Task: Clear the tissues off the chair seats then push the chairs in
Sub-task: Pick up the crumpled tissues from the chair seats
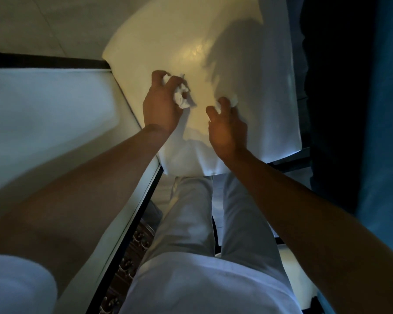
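A cream-white chair seat [191,41] fills the upper middle of the head view, under both my hands. My left hand [161,103] grips crumpled white tissues [182,96] bunched between its curled fingers, just above the seat. My right hand [227,125] curls round another white tissue [233,101], whose ends poke out past the fingertips. Shadows of both hands fall on the seat to the upper right.
A white table top [43,114] with a dark edge runs along the left, touching the chair's left side. A dark blue curtain or wall [361,87] stands on the right. Another pale chair seat [297,279] shows at lower right beside my legs. Pale floor lies beyond the chair.
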`<action>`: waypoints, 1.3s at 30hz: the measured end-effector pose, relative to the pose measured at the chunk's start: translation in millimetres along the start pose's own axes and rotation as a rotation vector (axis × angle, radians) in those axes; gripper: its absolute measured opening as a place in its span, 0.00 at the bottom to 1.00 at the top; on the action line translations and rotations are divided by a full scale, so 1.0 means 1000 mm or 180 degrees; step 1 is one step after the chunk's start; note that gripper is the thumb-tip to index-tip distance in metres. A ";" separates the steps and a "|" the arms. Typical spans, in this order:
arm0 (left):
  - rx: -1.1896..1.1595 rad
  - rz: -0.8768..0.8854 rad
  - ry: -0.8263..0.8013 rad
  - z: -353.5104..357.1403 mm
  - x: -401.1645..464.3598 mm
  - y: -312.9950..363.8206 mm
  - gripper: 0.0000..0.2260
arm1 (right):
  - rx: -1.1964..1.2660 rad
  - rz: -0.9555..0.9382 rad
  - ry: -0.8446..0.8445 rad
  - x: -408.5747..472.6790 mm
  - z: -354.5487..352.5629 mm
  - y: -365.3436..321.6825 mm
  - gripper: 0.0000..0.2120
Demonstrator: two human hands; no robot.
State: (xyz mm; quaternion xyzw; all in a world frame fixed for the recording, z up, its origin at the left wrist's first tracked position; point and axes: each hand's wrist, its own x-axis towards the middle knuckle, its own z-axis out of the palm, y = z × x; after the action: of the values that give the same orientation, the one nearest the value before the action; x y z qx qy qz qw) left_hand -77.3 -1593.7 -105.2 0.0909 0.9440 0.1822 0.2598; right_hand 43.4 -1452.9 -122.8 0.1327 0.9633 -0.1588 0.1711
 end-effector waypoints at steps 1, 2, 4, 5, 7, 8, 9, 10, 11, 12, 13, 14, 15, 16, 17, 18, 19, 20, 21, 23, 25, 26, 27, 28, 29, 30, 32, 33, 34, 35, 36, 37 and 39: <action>-0.0123 -0.0016 0.0034 0.002 -0.006 0.001 0.12 | 0.0078 -0.0025 0.0035 0.000 -0.001 0.002 0.15; -0.0284 -0.0093 0.0083 0.004 -0.012 0.002 0.12 | 0.0149 -0.0039 0.0071 0.000 -0.003 0.004 0.14; -0.0659 -0.0400 0.0228 0.007 -0.023 0.006 0.12 | 0.0265 -0.0004 0.0145 -0.002 -0.006 0.007 0.11; -0.0830 -0.0552 0.0297 0.009 -0.026 0.008 0.12 | 0.0288 0.0032 0.0188 -0.004 -0.008 0.008 0.10; -0.1037 -0.0726 0.0394 0.011 -0.033 0.010 0.12 | 0.0325 0.0105 0.0219 -0.011 -0.012 0.008 0.09; -0.1077 -0.0746 0.0407 0.011 -0.038 0.011 0.13 | 0.0377 0.0143 0.0214 -0.014 -0.014 0.007 0.10; -0.1080 -0.0723 0.0396 0.011 -0.042 0.012 0.13 | 0.0448 0.0184 0.0196 -0.017 -0.016 0.006 0.10; -0.1066 -0.0670 0.0370 0.010 -0.046 0.013 0.13 | 0.0507 0.0216 0.0184 -0.020 -0.020 0.005 0.11; -0.1047 -0.0616 0.0344 0.009 -0.050 0.014 0.13 | 0.0537 0.0233 0.0185 -0.022 -0.023 0.005 0.11; -0.1030 -0.0586 0.0332 0.007 -0.053 0.016 0.13 | 0.0552 0.0243 0.0198 -0.024 -0.026 0.004 0.11; -0.1028 -0.0579 0.0345 0.003 -0.055 0.018 0.13 | 0.0576 0.0262 0.0221 -0.025 -0.031 0.005 0.11; -0.1053 -0.0575 0.0384 0.000 -0.057 0.020 0.13 | 0.0614 0.0284 0.0262 -0.026 -0.035 0.005 0.11; -0.1099 -0.0564 0.0425 -0.005 -0.058 0.021 0.13 | 0.0657 0.0297 0.0317 -0.026 -0.041 0.005 0.11; -0.1160 -0.0534 0.0466 -0.010 -0.059 0.023 0.13 | 0.0703 0.0288 0.0380 -0.027 -0.047 0.004 0.11; -0.1225 -0.0490 0.0505 -0.016 -0.061 0.025 0.12 | 0.0755 0.0259 0.0448 -0.028 -0.054 0.004 0.11; -0.1274 -0.0434 0.0544 -0.023 -0.063 0.028 0.12 | 0.0811 0.0218 0.0520 -0.030 -0.062 0.003 0.11; -0.1288 -0.0361 0.0586 -0.030 -0.067 0.031 0.12 | 0.0864 0.0182 0.0600 -0.031 -0.072 0.002 0.11; -0.1267 -0.0280 0.0618 -0.038 -0.071 0.035 0.12 | 0.0915 0.0160 0.0695 -0.034 -0.084 0.000 0.11; -0.1222 -0.0207 0.0636 -0.045 -0.076 0.039 0.12 | 0.0977 0.0158 0.0802 -0.037 -0.096 -0.003 0.11; -0.1164 -0.0090 0.0677 -0.063 -0.088 0.049 0.12 | 0.1122 0.0140 0.1015 -0.045 -0.126 -0.008 0.11; -0.1184 -0.0010 0.0769 -0.082 -0.103 0.062 0.12 | 0.1236 0.0005 0.1152 -0.056 -0.155 -0.015 0.11; -0.1202 0.0028 0.0849 -0.093 -0.111 0.069 0.11 | 0.1272 -0.0104 0.1203 -0.063 -0.170 -0.017 0.11; -0.1227 0.0083 0.0943 -0.103 -0.121 0.077 0.11 | 0.1284 -0.0209 0.1252 -0.069 -0.184 -0.018 0.11; -0.1252 0.0157 0.1041 -0.113 -0.131 0.085 0.11 | 0.1281 -0.0306 0.1309 -0.076 -0.198 -0.018 0.11; -0.1270 0.0246 0.1122 -0.122 -0.142 0.093 0.11 | 0.1283 -0.0398 0.1379 -0.083 -0.212 -0.018 0.11; -0.1269 0.0343 0.1181 -0.131 -0.152 0.100 0.11 | 0.1299 -0.0489 0.1451 -0.089 -0.226 -0.017 0.10; -0.1284 0.0450 0.1254 -0.147 -0.170 0.113 0.11 | 0.1335 -0.0669 0.1548 -0.102 -0.256 -0.015 0.10; -0.1296 0.0467 0.1318 -0.157 -0.176 0.120 0.11 | 0.1346 -0.0760 0.1587 -0.107 -0.271 -0.014 0.10; -0.1294 0.0492 0.1417 -0.167 -0.182 0.128 0.11 | 0.1355 -0.0839 0.1632 -0.113 -0.286 -0.011 0.10; -0.1283 0.0550 0.1540 -0.179 -0.188 0.138 0.11 | 0.1365 -0.0901 0.1689 -0.119 -0.302 -0.009 0.10; -0.1284 0.0631 0.1657 -0.191 -0.194 0.148 0.12 | 0.1382 -0.0947 0.1750 -0.125 -0.317 -0.006 0.10; -0.1312 0.0714 0.1749 -0.204 -0.201 0.158 0.12 | 0.1405 -0.0988 0.1815 -0.132 -0.333 -0.004 0.11; -0.1401 0.0811 0.1842 -0.229 -0.218 0.178 0.11 | 0.1466 -0.1062 0.1963 -0.146 -0.363 -0.002 0.11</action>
State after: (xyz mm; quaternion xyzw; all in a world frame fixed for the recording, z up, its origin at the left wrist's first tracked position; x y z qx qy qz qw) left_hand 1.4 -1556.4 246.5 0.0944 0.8977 0.4294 -0.0288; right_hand 70.3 -1356.8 255.6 0.0509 0.9170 -0.3485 -0.1875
